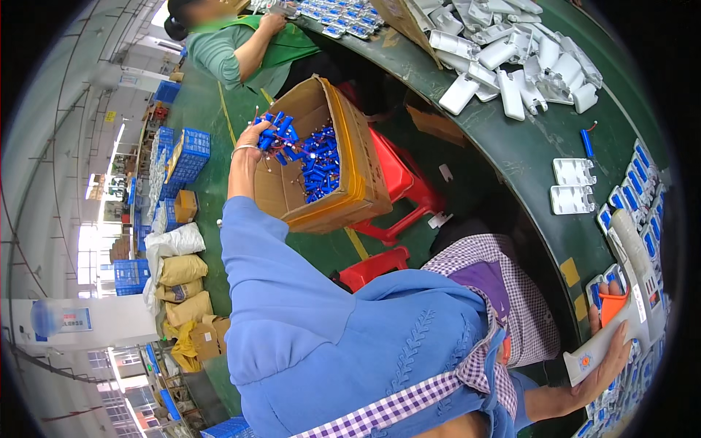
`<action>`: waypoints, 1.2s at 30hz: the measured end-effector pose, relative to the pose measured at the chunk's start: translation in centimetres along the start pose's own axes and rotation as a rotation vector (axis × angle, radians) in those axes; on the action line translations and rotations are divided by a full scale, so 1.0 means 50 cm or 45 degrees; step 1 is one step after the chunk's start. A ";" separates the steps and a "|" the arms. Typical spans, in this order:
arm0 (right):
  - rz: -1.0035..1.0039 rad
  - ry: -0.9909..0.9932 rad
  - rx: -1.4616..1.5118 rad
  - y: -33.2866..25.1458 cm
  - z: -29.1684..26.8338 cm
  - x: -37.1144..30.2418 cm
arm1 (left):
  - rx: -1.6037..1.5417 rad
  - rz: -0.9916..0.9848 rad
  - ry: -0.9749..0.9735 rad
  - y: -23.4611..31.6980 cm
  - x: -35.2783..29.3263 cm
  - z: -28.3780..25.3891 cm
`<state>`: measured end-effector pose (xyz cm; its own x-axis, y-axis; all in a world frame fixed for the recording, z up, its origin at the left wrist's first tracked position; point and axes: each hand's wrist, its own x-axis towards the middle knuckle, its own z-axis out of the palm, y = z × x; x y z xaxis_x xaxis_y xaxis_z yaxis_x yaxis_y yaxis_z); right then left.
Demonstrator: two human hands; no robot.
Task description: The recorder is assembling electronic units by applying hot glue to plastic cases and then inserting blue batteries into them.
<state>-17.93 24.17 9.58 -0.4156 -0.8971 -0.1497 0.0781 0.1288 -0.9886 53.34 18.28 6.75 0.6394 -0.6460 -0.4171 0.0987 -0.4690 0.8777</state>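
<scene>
My left hand [252,136] reaches over an open cardboard box [360,157] and grips a bunch of blue cylindrical batteries [283,136] with thin wires. More of these batteries [321,171] lie heaped inside the box. At the right, my right hand [610,358] is wrapped around the handle of a grey-white glue gun [597,355] with an orange trigger. Beneath and beside it are rows of white plastic casings [634,191], many with a blue battery inside. Two casings without batteries [572,186] lie side by side on the green table, near a single blue battery [587,143].
The box rests by a red plastic stool [398,182]. White casings [511,62] are piled on the far part of the curved table [467,135]. A co-worker in green [252,51] sits beyond the box. Sacks [182,270] and blue crates [191,153] stand at the left.
</scene>
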 end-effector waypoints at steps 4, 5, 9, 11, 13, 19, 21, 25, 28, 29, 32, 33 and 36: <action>-0.100 -0.173 -0.043 0.029 -0.035 0.016 | 0.076 0.068 0.002 0.042 -0.041 0.028; -0.084 -0.173 -0.014 0.033 -0.042 0.014 | 0.044 0.155 -0.058 0.068 -0.050 0.050; -0.047 -0.105 0.104 -0.010 0.004 -0.010 | 0.310 0.338 -0.218 0.189 -0.110 0.130; -0.046 -0.021 0.122 -0.013 0.008 -0.013 | 0.392 0.420 -0.342 0.257 -0.148 0.183; -0.081 -0.108 0.149 -0.025 0.010 -0.016 | 0.421 0.520 -0.484 0.324 -0.204 0.255; -0.138 -0.071 0.297 -0.027 0.000 -0.038 | 0.636 0.762 -0.938 0.496 -0.275 0.488; -0.130 0.017 0.340 -0.036 0.007 -0.048 | 0.477 0.860 -1.224 0.508 -0.317 0.636; -0.151 0.009 0.394 -0.034 -0.019 -0.059 | 0.488 0.915 -1.464 0.530 -0.364 0.867; -0.148 0.111 0.446 -0.041 -0.010 -0.074 | 0.563 0.925 -1.605 0.499 -0.394 1.029; -0.136 0.131 0.461 -0.045 -0.008 -0.079 | 0.620 0.870 -1.593 0.491 -0.377 1.085; -0.133 0.204 0.476 -0.042 -0.014 -0.084 | 0.490 0.805 -1.793 0.411 -0.407 1.234; -0.136 0.200 0.480 -0.040 -0.016 -0.085 | 0.524 0.762 -1.723 0.395 -0.398 1.264; -0.131 0.200 0.475 -0.031 -0.015 -0.076 | 0.346 0.707 -1.664 0.310 -0.327 1.364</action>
<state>-17.16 27.71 11.67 -0.5696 -0.8181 -0.0794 0.3396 -0.1462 -0.9291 -7.59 -19.48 11.10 -0.6094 -0.7880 -0.0878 -0.1664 0.0189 0.9859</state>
